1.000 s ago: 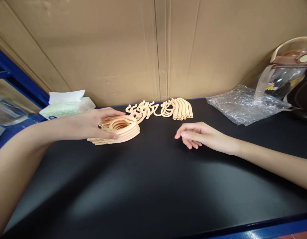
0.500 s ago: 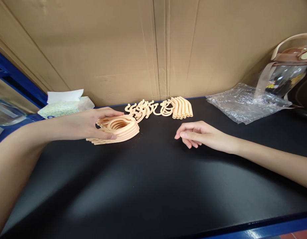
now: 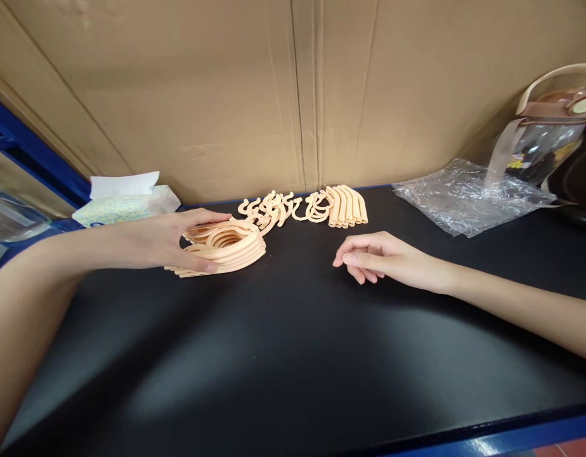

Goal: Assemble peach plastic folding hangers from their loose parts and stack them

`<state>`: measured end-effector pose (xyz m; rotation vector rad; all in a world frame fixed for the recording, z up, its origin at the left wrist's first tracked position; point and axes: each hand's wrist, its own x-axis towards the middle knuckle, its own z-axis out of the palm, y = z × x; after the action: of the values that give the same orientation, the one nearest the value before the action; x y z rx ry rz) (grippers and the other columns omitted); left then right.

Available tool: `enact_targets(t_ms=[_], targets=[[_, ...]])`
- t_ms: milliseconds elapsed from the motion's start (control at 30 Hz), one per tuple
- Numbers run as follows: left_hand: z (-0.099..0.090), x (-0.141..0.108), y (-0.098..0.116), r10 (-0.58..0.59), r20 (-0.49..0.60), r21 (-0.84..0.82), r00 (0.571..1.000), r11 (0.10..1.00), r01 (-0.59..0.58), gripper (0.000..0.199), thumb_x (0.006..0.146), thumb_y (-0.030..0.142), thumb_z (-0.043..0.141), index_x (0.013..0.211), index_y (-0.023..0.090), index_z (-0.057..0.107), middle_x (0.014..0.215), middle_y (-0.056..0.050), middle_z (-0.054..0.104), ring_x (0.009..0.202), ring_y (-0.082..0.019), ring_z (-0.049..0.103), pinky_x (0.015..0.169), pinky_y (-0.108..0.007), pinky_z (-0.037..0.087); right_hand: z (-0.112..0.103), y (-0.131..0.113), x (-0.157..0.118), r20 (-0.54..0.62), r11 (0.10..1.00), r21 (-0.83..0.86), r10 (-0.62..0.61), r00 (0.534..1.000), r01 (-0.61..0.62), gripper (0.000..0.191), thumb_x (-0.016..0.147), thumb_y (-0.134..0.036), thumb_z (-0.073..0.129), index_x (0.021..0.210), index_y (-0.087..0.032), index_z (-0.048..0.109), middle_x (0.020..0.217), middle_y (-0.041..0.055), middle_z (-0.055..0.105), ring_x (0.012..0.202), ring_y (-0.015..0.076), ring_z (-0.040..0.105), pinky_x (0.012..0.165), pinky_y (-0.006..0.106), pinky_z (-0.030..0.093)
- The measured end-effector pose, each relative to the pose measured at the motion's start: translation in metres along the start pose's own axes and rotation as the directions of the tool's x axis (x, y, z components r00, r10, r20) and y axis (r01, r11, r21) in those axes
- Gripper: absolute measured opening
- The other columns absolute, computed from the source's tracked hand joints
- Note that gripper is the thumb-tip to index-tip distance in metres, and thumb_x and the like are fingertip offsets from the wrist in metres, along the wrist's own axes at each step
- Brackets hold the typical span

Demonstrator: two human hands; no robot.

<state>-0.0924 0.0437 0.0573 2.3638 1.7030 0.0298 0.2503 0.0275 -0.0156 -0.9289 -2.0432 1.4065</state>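
On the smooth black tabletop (image 3: 293, 355), toward the left, lies a stack of curved, peach-coloured plastic pieces (image 3: 243, 255), with the left hand (image 3: 169, 240) astride it: thumb at the near side, fingers at the far; how firmly they press, I cannot tell. The right hand (image 3: 392, 259) is well apart, fingers loosely curled around nothing visible. Behind lie small, hooked peach plastic parts (image 3: 273, 211) and a row of bent peach plastic bars (image 3: 347, 206). Handling the stack seems the present step; moving it would call for a grip securing all its layers
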Motion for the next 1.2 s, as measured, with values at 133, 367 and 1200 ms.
enact_targets(t_ms=[133,367,1200], targets=[[0.0,0.0,0.0,0.009,0.023,-0.037,1.0,0.999,-0.008,0.071,0.076,0.053,0.063,0.138,0.025,0.044,0.113,-0.003,0.066,0.082,-0.02,0.062,0.062,-0.024,0.049,0.0,0.0,0.0,-0.004,1.0,-0.007,0.011,1.0,-0.011,0.03,0.09,-0.044,0.054,0.092,-0.016,0.063,0.063,-0.0021,0.055,0.055,0.0082,0.045,0.053,0.023,0.036],[0.0,-0.002,0.006,0.034,0.002,-0.019,0.999,0.999,-0.034,0.065,0.081,0.049,0.059,0.138,0.023,0.044,0.11,-0.002,0.067,0.081,-0.017,0.061,0.063,-0.021,0.047,-0.001,0.002,0.001,0.004,1.0,0.005,-0.002,1.0,0.002,0.03,0.091,-0.044,0.053,0.093,-0.016,0.064,0.064,-0.0024,0.055,0.055,0.0077,0.045,0.053,0.022,0.037],[0.011,0.006,0.038,0.22,-0.437,0.069,0.872,0.975,-0.212,0.06,0.09,0.055,0.049,0.137,0.018,0.04,0.136,-0.009,0.049,0.124,-0.025,0.046,0.105,-0.043,0.033,0.0,-0.002,0.0,0.0,1.0,-0.024,0.012,1.0,-0.012,0.029,0.091,-0.043,0.054,0.091,-0.016,0.063,0.063,-0.003,0.055,0.055,0.0068,0.045,0.054,0.021,0.036]])
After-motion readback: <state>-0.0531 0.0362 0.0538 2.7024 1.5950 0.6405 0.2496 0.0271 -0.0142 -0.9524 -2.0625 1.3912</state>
